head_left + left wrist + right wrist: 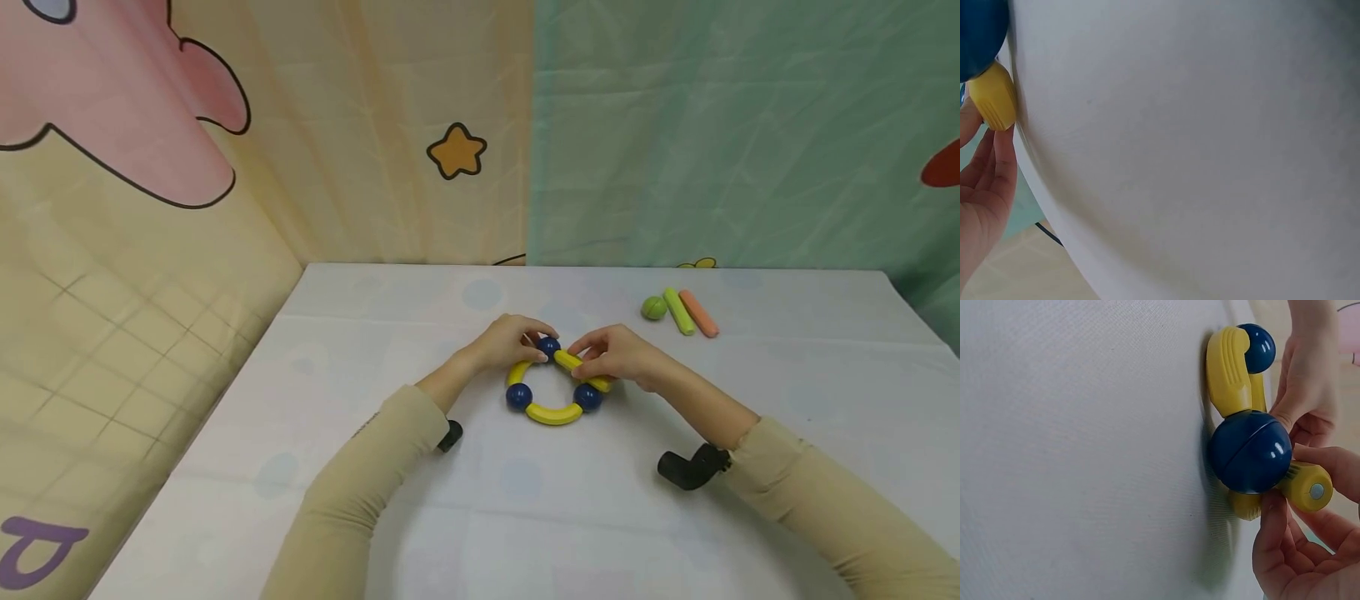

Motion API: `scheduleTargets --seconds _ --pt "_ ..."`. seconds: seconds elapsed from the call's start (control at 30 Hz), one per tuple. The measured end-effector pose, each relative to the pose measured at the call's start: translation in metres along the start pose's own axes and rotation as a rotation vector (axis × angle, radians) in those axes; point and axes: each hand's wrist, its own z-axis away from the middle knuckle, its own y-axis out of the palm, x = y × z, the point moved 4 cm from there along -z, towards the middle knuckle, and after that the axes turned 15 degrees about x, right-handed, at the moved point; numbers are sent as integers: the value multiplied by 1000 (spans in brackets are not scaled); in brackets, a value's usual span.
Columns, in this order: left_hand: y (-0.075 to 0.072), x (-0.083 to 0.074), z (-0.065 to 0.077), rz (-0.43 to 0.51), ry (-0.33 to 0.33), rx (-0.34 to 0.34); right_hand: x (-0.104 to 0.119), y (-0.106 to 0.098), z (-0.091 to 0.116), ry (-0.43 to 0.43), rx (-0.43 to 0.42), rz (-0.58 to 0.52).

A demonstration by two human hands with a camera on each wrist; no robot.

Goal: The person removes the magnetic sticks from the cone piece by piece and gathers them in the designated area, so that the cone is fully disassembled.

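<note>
A ring of blue balls joined by curved yellow pieces [553, 415] lies on the white table. At its far side my left hand [504, 342] pinches the far blue ball [550, 345] between thumb and fingers. My right hand [624, 357] grips a yellow stick [568, 361] at the ring's right side. In the right wrist view this stick [1313, 487] shows a round silvery end, close beside the near blue ball [1250, 452]. The left wrist view has my left hand [985, 194] at the edge, behind a yellow piece [994, 97] and a blue ball [982, 34].
Toward the back right of the table [480, 517] lie a green ball [654, 308], a light green stick [679, 312] and an orange stick [699, 314]. Printed curtains hang behind the table. Black wrist devices [690, 468] sit under both sleeves.
</note>
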Motion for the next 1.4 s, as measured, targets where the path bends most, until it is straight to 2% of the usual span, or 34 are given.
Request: scheduleTargets --seconds 0.23,0.6,0.8,0.97,1.27,1.4 --pt "-3 0 0 -15 4 -25 2 -1 0 4 10 -8" --pt "0 -3 -4 -12 -10 -8 2 0 6 3 3 -7" --pt "1 -2 -1 -15 -18 -16 6 0 12 -36 22 3" --pt "1 0 1 -17 -24 -35 8 -7 22 -55 -3 -21" --pt "6 -2 1 -17 -6 -29 -3 -10 31 -50 7 -53" --pt "5 -2 3 -32 -19 -38 -6 -12 32 -55 2 -53"
